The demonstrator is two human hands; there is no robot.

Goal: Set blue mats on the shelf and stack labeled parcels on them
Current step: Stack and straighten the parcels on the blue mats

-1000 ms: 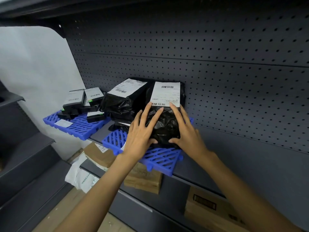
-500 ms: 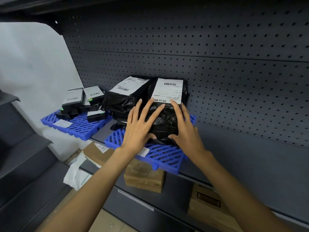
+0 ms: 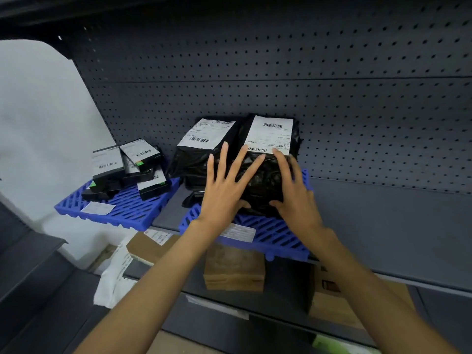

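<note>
Both hands lie flat on one black parcel (image 3: 260,183). The left hand (image 3: 224,186) covers its left face, fingers straight and spread wide. The right hand (image 3: 293,194) covers its right face in the same way. Both thumbs touch the lower front edge. Neither hand closes around the parcel.

The parcel sits on a blue mat (image 3: 277,237), leaning back toward the perforated back panel (image 3: 281,72). Its white label (image 3: 270,135) faces up and forward. A second black parcel (image 3: 198,159), also labeled, touches it on the left side. A loose label (image 3: 238,232) lies on the front of the mat.

The mat rests on the grey shelf (image 3: 383,226). A second blue mat (image 3: 130,209) lies to the left and carries a pile of small black boxes (image 3: 127,164). Cardboard boxes (image 3: 233,269) stand on the lower level.
</note>
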